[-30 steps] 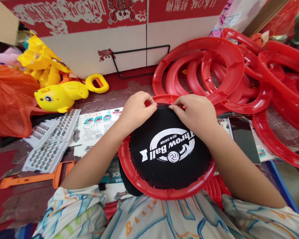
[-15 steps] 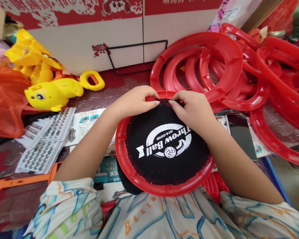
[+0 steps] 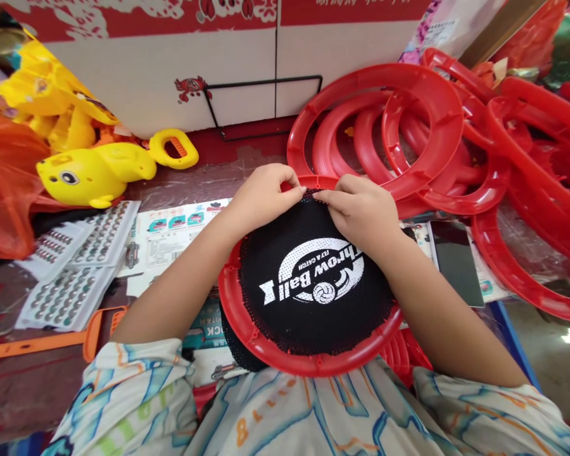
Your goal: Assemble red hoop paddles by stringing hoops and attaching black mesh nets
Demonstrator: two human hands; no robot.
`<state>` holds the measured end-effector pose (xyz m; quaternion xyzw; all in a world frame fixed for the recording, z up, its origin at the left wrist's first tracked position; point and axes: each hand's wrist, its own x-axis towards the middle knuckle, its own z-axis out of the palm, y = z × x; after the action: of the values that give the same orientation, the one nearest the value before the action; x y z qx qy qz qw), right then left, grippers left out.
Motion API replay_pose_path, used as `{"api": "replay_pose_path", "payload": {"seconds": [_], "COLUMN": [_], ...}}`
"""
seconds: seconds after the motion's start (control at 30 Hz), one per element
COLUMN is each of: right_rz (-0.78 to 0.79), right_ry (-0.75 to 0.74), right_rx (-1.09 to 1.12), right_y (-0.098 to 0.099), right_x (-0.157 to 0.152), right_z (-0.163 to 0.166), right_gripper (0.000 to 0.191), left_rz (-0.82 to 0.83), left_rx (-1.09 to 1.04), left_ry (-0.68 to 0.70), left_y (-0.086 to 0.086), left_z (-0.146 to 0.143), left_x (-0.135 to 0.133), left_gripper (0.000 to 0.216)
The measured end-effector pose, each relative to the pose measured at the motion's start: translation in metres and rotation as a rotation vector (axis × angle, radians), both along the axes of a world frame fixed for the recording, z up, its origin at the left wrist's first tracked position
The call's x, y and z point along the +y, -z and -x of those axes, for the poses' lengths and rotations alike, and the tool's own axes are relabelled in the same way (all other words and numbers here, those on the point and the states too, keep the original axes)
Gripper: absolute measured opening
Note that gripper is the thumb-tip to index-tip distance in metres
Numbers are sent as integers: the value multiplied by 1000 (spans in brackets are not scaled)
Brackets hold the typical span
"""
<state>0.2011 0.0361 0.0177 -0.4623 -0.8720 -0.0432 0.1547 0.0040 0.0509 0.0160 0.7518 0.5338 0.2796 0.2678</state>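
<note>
In front of my body a red plastic ring point(image 3: 285, 362) lies tilted against my shirt, with black mesh fabric point(image 3: 285, 323) printed "Throw Ball" stretched across it. At the ring's far edge, my left hand point(image 3: 270, 196) pinches the mesh border between thumb and fingers. Close beside it, my right hand point(image 3: 361, 206) has its fingertips pressed on the same stretch of mesh edge. The two hands nearly touch. Along the near and left rim, the mesh border meets small pegs on the ring. More black mesh shows under the ring at lower left.
Several loose red rings point(image 3: 422, 88) are heaped at right. A dark flat phone-like slab point(image 3: 456, 263) lies at right. Yellow toy figures point(image 3: 85, 177), trays of small round pieces point(image 3: 71, 291) and an orange plastic strip point(image 3: 38, 345) are at left. A white-and-red box point(image 3: 161, 76) stands behind.
My right fingers have shifted slightly left along the mesh edge, closer to my left hand. The ring stays nearly in place, and the view has turned slightly.
</note>
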Motion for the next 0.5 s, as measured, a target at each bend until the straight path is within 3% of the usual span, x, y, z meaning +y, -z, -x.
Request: {"api": "replay_pose_path", "payload": {"seconds": [0.5], "right_rz": [12], "right_ry": [44], "right_rx": [-21], "right_y": [0], "right_x": [-1], "right_z": [-2], "right_gripper": [38], "left_rz": [-12], "left_rx": [40], "left_ry": [-9], "left_y": [-2], "left_z": [-2], "left_x": [-3], "left_gripper": [20]}}
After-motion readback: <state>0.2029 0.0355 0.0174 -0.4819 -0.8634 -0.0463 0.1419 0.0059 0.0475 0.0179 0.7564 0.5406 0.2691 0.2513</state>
